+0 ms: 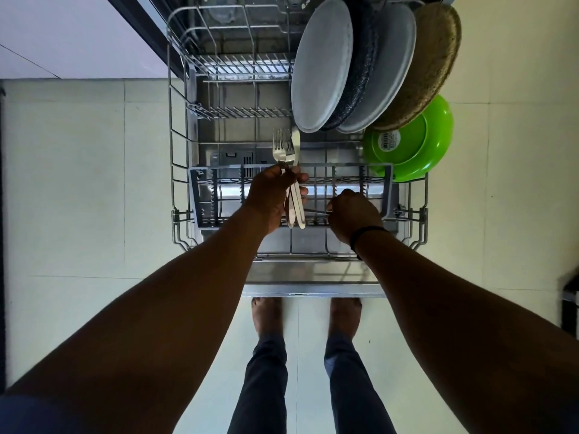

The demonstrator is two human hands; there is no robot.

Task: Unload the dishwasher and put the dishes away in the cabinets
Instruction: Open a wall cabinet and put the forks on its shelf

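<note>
At frame centre the left hand (269,198) grips a bundle of forks and a knife (289,158), tines pointing up-frame, above the grey cutlery basket (200,195). Just right, the right hand (352,214) curls its fingers around a thin utensil (315,211) lying in the basket. The basket sits in the wire lower rack (175,136). Upper right stand grey plates (322,67), a woven mat (429,64) and a green bowl (419,139).
</note>
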